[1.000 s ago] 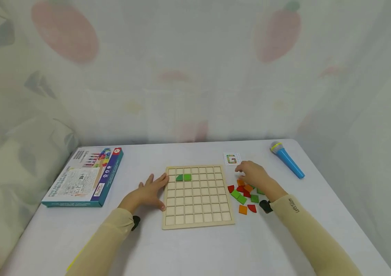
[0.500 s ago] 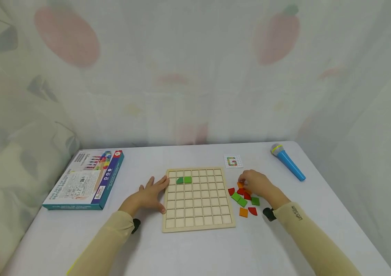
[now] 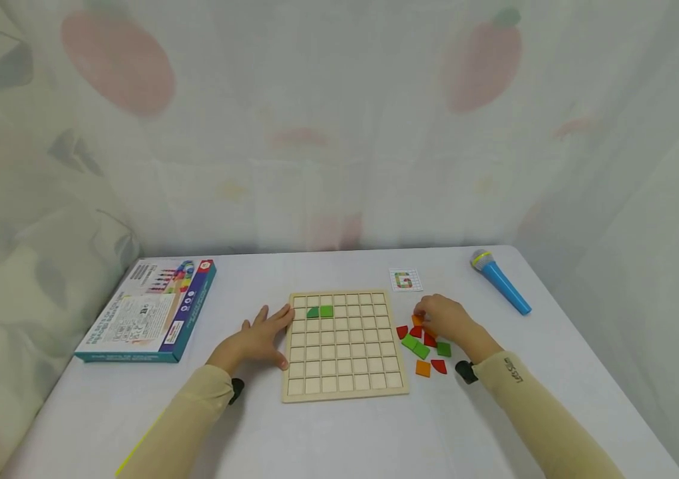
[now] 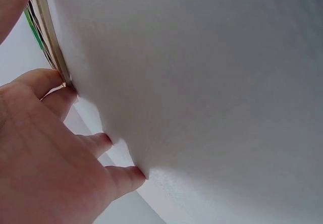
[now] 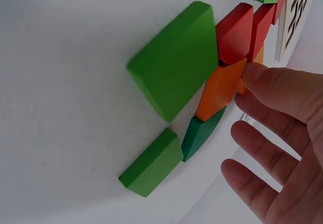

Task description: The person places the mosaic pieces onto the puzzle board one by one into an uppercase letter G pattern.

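A pale wooden grid board (image 3: 339, 346) lies mid-table, with a dark green rounded tile (image 3: 313, 312) and a light green square tile (image 3: 326, 311) in its upper-left cells. My left hand (image 3: 258, 339) rests spread at the board's left edge, fingertips against the frame and the cloth. Right of the board, my right hand (image 3: 446, 318) reaches into a heap of loose tiles. In the right wrist view its thumb and index finger pinch a small orange tile (image 5: 241, 87), mostly hidden. Beside it lie another orange tile (image 5: 218, 91), a red tile (image 5: 235, 35) and a large-looking green tile (image 5: 176, 62).
A small card (image 3: 405, 280) printed with a coloured G pattern lies beyond the tiles. At the far right is a blue toy microphone (image 3: 504, 285). On the left sits a flat game box (image 3: 144, 311). Near the front of the heap lie an orange square (image 3: 423, 368) and a red tile (image 3: 439, 366).
My right hand has come down from beside the card onto the orange tiles, and its thumb and index finger have closed there. The left hand stays at the board's edge.
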A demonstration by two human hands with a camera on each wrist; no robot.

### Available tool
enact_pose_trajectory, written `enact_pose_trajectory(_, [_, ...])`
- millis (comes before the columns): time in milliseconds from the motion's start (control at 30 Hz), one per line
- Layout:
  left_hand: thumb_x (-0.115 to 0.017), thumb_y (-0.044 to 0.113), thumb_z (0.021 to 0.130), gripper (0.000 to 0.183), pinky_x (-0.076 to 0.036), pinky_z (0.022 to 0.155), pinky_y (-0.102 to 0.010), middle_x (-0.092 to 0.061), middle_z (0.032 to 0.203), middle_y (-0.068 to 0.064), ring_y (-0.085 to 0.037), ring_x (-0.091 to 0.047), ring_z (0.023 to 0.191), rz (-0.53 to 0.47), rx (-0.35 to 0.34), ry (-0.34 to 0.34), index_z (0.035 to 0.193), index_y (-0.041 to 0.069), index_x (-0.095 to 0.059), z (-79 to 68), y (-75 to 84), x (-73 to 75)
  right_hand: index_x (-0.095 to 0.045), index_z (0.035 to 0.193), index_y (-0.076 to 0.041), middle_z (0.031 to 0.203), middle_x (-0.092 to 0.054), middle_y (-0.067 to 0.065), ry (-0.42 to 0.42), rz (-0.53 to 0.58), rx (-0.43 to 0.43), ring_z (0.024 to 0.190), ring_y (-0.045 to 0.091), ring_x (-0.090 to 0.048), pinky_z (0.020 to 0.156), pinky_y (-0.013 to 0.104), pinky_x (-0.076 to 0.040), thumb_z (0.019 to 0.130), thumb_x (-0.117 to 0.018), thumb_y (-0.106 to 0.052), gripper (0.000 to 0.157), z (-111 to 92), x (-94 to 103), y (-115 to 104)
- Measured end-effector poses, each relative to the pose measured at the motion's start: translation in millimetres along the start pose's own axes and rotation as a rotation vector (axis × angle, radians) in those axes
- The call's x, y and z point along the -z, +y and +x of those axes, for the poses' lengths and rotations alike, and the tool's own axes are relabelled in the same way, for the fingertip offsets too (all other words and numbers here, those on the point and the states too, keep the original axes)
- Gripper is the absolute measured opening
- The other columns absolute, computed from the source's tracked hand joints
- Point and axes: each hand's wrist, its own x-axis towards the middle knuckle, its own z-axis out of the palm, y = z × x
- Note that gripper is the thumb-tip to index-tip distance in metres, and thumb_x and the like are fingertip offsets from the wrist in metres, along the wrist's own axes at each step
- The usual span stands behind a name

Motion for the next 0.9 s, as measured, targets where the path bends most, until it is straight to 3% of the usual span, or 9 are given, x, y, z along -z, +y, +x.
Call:
enact_pose_trajectory(333, [-0.084,0.032,0.059,0.111,0.001,0.098,-0.072,-0.009,0.155,-0.003,-0.043,0.007,0.137,-0.015,-0.003,-0.01,0.148,0.017,-0.02,-2.3,1.2,1.2,-0.067,0.107,-0.01,0.096,-0.063,0.001,-0.012,-0.066,-0.018,0.084,0.018,-0.051,0.083,0.037,-0.049,0.08,-0.071,-0.017,0.028,7.0,0.4,-0.2])
enact_pose_trajectory(533, [-0.085,0.032,0.059,0.111,0.001,0.098,-0.072,-0.009,0.155,-0.004,-0.043,0.007,0.137,-0.015,-0.001,-0.013,0.148,0.016,-0.021,-4.8,4.1,2.3,-0.068,0.103,-0.008,0.09,-0.062,0.001,0.061,-0.095,0.041,0.083,0.019,-0.052,0.075,0.035,-0.05,0.079,-0.073,-0.018,0.027,14.1,12.4,-8.8])
enact_pose_trajectory(700, [-0.085,0.03,0.059,0.111,0.0,0.097,-0.072,-0.01,0.155,-0.006,-0.044,0.006,0.137,-0.019,-0.004,-0.013,0.148,0.015,-0.021,-5.1,6.1,4.0,-0.07,0.099,-0.007,0.09,-0.062,0.002,0.143,-0.104,0.153,0.082,0.017,-0.056,0.068,0.031,-0.051,0.079,-0.072,-0.016,0.022,28.0,17.5,-28.1])
enact_pose_trajectory(900, [-0.085,0.031,0.059,0.11,-0.001,0.097,-0.073,-0.01,0.155,-0.006,-0.044,0.006,0.137,-0.014,-0.003,-0.022,0.148,0.014,-0.021,-5.4,6.1,4.7,-0.07,0.1,-0.012,0.089,-0.06,-0.002,0.149,-0.119,0.217,0.08,0.014,-0.056,0.059,0.024,-0.048,0.081,-0.071,-0.019,0.02,48.5,11.7,-70.0])
